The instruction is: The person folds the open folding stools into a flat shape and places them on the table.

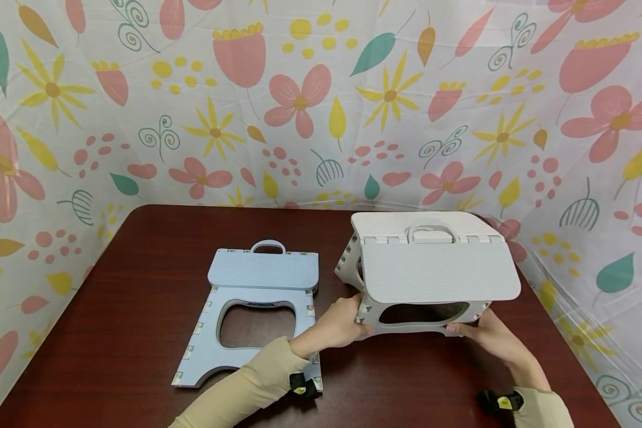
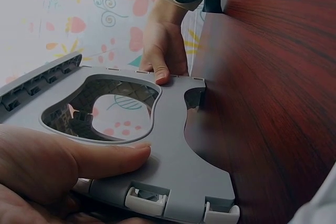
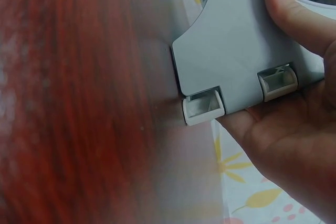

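A white folding step stool (image 1: 438, 270) stands unfolded at the right of the table, its top spread flat with a carry handle at the hinge line. My left hand (image 1: 342, 324) grips the leg at its near left corner, and in the left wrist view the thumb (image 2: 115, 158) lies along the grey-white side panel below the oval opening. At the near right corner my right hand (image 1: 492, 336) holds the other leg; the right wrist view shows its thumb (image 3: 291, 14) on the panel's face and its fingers behind the hinged edge.
A pale blue folding stool (image 1: 262, 273) lies folded flat on the dark red-brown table (image 1: 123, 309), left of the white one, with my left forearm across its lower corner. A flower-patterned cloth (image 1: 299, 160) hangs behind the table and along both sides.
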A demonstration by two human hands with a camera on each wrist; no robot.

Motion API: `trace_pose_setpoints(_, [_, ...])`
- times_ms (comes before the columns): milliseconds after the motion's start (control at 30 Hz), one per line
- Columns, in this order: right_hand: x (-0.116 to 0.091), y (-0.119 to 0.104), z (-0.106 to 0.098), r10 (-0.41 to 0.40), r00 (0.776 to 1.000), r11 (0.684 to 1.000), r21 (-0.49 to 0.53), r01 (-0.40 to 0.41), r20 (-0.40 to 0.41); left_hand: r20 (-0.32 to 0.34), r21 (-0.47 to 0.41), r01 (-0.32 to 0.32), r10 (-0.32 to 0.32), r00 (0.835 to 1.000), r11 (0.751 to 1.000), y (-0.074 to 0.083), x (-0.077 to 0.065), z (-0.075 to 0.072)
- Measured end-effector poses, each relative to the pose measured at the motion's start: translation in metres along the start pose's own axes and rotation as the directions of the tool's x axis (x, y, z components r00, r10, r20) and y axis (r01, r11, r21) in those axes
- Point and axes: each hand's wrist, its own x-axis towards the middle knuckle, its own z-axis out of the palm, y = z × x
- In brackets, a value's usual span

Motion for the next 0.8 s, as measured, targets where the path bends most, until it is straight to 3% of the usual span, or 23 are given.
trace_pose_setpoints(400, [0.0008, 0.0023, 0.0011, -0.034, 0.999, 0.999, -0.007, 0.034, -0.007, 0.012, -0.011, 0.004, -0.004, 1.000, 1.000, 0.0009, -0.0011, -0.0004])
trace_pose_setpoints(800, [0.0015, -0.0006, 0.0003, 0.004, 1.000, 1.000, -0.014, -0.004, 0.002, 0.017, -0.028, 0.002, -0.001, 1.000, 1.000, 0.0019, -0.0013, -0.0017])
